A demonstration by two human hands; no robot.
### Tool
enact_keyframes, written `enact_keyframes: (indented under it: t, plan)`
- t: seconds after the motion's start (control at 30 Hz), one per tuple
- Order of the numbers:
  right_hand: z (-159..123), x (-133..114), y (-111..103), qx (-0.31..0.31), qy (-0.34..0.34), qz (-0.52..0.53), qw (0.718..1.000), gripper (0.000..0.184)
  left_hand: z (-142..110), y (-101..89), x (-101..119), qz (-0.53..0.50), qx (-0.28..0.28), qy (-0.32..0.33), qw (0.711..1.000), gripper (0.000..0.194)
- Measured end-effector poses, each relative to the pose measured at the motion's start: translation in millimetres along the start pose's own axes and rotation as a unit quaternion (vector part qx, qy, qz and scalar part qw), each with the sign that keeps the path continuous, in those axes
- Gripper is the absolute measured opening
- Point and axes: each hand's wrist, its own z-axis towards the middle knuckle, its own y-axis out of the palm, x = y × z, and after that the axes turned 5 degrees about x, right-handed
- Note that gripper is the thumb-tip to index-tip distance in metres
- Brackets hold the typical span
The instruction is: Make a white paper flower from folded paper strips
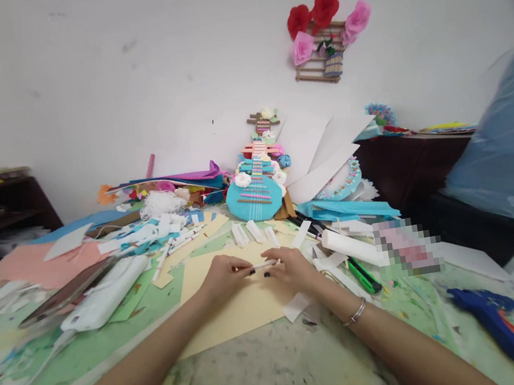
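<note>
My left hand (226,277) and my right hand (293,266) meet above a cream paper sheet (237,313). Between them, a thin white strip (264,264), perhaps rolled or folded paper, is pinched at both ends by the fingertips. Just beyond my hands lie several small folded white paper pieces (254,232). A white paper scrap (297,307) rests by my right wrist. Farther back, leaning on the wall, stands a blue paper lute-shaped craft (254,198) with strings and paper flowers.
A green utility knife (364,276) and a white roll (351,248) lie to the right, with a blue glue gun (496,320) nearer me. On the left are a white power strip (107,294), a tablet-like dark slab (65,293) and heaped paper scraps. A blurred patch hides one item.
</note>
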Motion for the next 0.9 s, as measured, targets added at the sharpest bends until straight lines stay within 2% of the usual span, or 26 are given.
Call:
enact_keyframes:
  t: [0.07, 0.2, 0.37, 0.6, 0.77, 0.9]
  plan:
    - [0, -2, 3, -0.014, -0.013, 0.02, 1.0, 0.036, -2, 0.9, 1, 0.001, -0.008, 0.008, 1.0, 0.014]
    - [0, -8, 8, -0.038, -0.029, 0.018, 0.999, 0.022, -4, 3.9, 3, 0.019, -0.023, 0.047, 0.998, 0.015]
    - [0, -10, 7, -0.05, -0.016, -0.052, 0.997, 0.027, -4, 5.0, -2, 0.056, -0.031, 0.08, 0.995, 0.016]
    - [0, -5, 7, -0.055, -0.024, -0.038, 0.997, 0.041, -3, 3.1, -13, 0.053, -0.035, 0.13, 0.989, 0.028]
    - [-1, -2, 6, -0.033, -0.032, -0.021, 0.999, 0.045, -1, -3.5, -7, 0.09, -0.05, 0.111, 0.989, 0.024]
    - [-2, -7, 7, -0.042, -0.058, -0.017, 0.997, 0.048, -3, -8.3, -1, 0.13, -0.038, 0.088, 0.987, 0.022]
